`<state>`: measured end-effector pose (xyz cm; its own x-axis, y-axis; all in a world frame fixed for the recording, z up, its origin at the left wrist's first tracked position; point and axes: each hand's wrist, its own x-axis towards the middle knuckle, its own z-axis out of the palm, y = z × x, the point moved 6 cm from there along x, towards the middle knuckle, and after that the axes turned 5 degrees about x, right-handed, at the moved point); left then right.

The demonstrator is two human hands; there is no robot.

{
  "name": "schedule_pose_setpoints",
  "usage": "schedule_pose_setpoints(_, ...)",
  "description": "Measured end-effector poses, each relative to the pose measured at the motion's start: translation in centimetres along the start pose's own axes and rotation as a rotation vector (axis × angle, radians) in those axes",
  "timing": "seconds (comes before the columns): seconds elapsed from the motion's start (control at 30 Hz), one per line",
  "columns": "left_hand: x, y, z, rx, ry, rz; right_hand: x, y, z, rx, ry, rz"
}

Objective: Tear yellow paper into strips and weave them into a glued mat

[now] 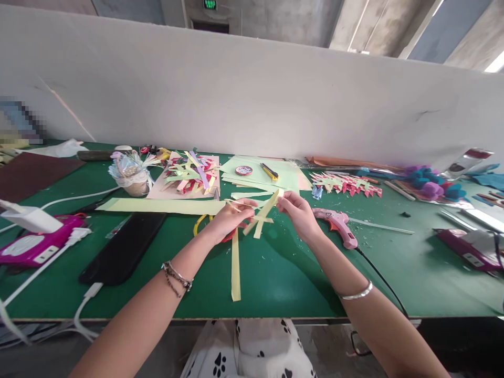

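Observation:
Pale yellow paper strips (268, 210), crossing one another, are held up over the green table between both hands. My right hand (298, 210) pinches the top end of one strip, where it bends over. My left hand (235, 216) has its fingers closed on a strip end at the left. One loose yellow strip (235, 268) lies on the table below my left hand, pointing toward me. Scissors with yellow and red handles (197, 226) are partly covered by my left hand. A long, wide yellow paper band (157, 206) stretches out to the left.
A pink glue gun (342, 223) lies right of my right hand, its cord running to the front edge. Behind are pale green sheets (287, 173) with a tape roll (243, 170) and a cutter (270, 171). Left lie a black phone (124, 249) and a purple power strip (43, 241).

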<state>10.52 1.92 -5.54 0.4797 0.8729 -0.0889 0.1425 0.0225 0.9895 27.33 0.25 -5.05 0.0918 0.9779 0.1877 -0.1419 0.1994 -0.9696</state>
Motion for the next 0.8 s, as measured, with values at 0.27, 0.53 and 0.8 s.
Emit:
schedule_pose_setpoints(0.27, 0.0, 0.2, -1.1, 0.202, 0.152, 0.064, 0.0, -0.3, -0.2, -0.128, 0.038, -0.056)
schedule_pose_setpoints(0.53, 0.3, 0.2, -0.7, -0.143, 0.007, 0.088, 0.0, -1.3, -1.1, -0.125, 0.155, -0.149)
schedule_pose_setpoints(0.8, -0.3, 2.2, -2.8, -0.389, 0.070, 0.161, -0.3, -1.9, -1.0, -0.056, 0.162, -0.194)
